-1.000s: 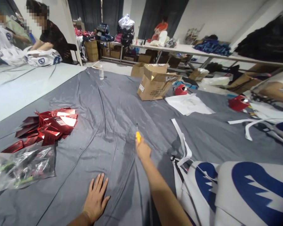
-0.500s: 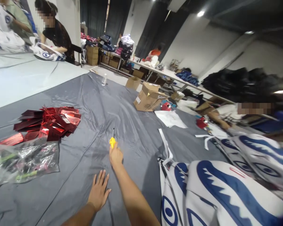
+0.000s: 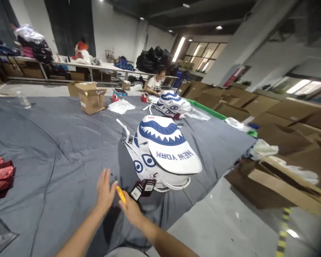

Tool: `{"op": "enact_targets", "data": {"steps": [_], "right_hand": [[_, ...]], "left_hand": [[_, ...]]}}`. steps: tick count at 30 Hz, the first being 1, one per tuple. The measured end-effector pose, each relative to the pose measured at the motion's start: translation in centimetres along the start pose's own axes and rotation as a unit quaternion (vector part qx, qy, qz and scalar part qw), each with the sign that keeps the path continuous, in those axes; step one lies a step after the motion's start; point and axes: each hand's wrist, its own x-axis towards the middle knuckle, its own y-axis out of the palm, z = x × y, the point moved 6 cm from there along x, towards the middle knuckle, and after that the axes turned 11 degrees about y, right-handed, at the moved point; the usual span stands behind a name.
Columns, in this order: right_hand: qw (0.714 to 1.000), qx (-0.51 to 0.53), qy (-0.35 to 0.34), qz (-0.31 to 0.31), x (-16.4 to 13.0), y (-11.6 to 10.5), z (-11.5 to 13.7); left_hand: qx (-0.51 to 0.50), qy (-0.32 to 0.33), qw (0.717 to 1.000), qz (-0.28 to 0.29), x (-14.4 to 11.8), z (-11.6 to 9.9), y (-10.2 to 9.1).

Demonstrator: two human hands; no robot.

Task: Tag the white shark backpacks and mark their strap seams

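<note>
My right hand is closed around the yellow handle of what looks like a screwdriver, its thin dark shaft pointing up and to the left. Beside the shaft is my left hand, fingers stretched out and slightly blurred; whether it touches the tool I cannot tell. Just right of both hands lies a white-and-blue backpack with a shark-teeth pattern and "NEW YORK" upside down on its flap. Dark hang tags with white labels spill from it towards my right hand. Another such bag is partly hidden beneath it.
Farther back, more shark-pattern bags sit near a seated person. A cardboard box and white sheet lie on the grey-covered table. Shiny red strips are at left; large cartons stand beyond the right edge.
My view has swung right, bringing the backpack more fully into sight. My left hand has lifted from the table towards the tool, and the right hand still holds it, now nearer the bag.
</note>
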Motion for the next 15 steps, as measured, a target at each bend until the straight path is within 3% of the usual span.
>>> {"op": "enact_targets", "data": {"steps": [2, 4, 6, 8, 11, 13, 15], "right_hand": [[0.994, 0.107, 0.026, 0.005, -2.7, -0.9, -5.1], [0.983, 0.178, 0.053, 0.011, -4.9, -1.6, -9.4], [0.978, 0.195, 0.075, 0.013, -6.8, -2.3, -12.5], [0.972, 0.216, 0.090, 0.012, -8.5, -2.7, -14.9], [0.961, 0.255, 0.112, 0.003, -10.8, -3.0, -18.6], [0.957, 0.262, 0.125, 0.009, -11.8, -3.2, -21.7], [0.958, 0.255, 0.125, 0.025, -11.9, -3.7, -24.7]], "left_hand": [[-0.011, 0.120, 0.993, 0.018, 2.8, -8.2, 0.1], [-0.016, 0.240, 0.969, 0.050, 5.6, -16.8, 1.4], [-0.004, 0.359, 0.929, 0.088, 8.0, -24.7, 3.7], [0.022, 0.413, 0.901, 0.133, 9.8, -30.5, 6.6], [0.070, 0.394, 0.890, 0.220, 10.9, -35.2, 11.2], [0.080, 0.370, 0.893, 0.243, 11.0, -36.5, 13.5], [0.076, 0.346, 0.906, 0.232, 11.4, -36.8, 14.7]]}}
